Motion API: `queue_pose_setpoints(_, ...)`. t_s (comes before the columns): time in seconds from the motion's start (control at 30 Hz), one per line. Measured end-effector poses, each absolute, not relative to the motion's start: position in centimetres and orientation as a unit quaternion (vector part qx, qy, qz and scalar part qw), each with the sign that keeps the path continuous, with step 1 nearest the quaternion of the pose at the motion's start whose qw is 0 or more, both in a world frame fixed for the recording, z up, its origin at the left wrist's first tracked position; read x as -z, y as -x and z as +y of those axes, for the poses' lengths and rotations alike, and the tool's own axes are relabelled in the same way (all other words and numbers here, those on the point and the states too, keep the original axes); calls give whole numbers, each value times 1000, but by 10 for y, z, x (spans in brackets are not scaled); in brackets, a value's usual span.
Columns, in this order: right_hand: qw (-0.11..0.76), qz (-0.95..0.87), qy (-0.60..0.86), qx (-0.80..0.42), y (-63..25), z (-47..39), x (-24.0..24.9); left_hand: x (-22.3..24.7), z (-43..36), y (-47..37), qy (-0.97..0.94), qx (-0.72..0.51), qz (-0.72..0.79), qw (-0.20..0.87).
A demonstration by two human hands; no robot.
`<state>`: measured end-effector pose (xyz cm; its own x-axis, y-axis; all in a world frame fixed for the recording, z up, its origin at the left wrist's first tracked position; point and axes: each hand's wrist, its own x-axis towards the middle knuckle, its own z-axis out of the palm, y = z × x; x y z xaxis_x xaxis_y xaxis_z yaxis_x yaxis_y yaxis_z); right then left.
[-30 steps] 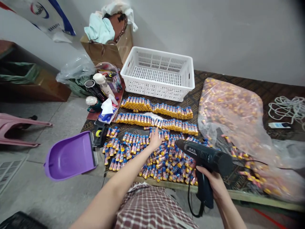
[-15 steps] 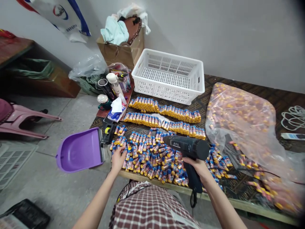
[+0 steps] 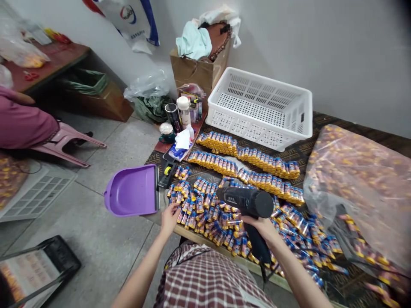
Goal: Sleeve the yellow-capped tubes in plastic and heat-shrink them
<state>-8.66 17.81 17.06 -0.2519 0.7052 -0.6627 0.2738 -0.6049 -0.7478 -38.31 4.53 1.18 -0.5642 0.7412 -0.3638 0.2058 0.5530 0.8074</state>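
Note:
A black heat gun (image 3: 245,200) is held in my right hand (image 3: 260,229), its nozzle pointing left over a loose pile of small blue-and-yellow wrapped tubes (image 3: 221,224). My left hand (image 3: 171,216) is at the left edge of the pile, fingers curled together at the tubes; what they pinch, if anything, is too small to make out. Behind the pile, more tubes stand in neat rows (image 3: 265,179). At the pile's left end lies a black tape dispenser (image 3: 167,173) with yellow tape, beside a purple dustpan (image 3: 133,190).
A white crate (image 3: 260,107) stands at the back, a large plastic bag of tubes (image 3: 362,171) at the right. Bottles (image 3: 183,112) and a cardboard box (image 3: 199,72) are behind left. A person in a pink top (image 3: 25,119) sits on a pink stool (image 3: 69,143).
The view has turned left, so the table's things appear farther right and the seated person shows. My left hand stays near the pile's left edge; the heat gun remains in my right hand.

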Motion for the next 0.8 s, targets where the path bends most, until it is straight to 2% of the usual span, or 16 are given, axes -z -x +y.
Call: queue_pose_setpoints(0.8, 120, -500, 485, -708, 208, 211, -148, -13, 29, 425, -259, -382, 809, 364)
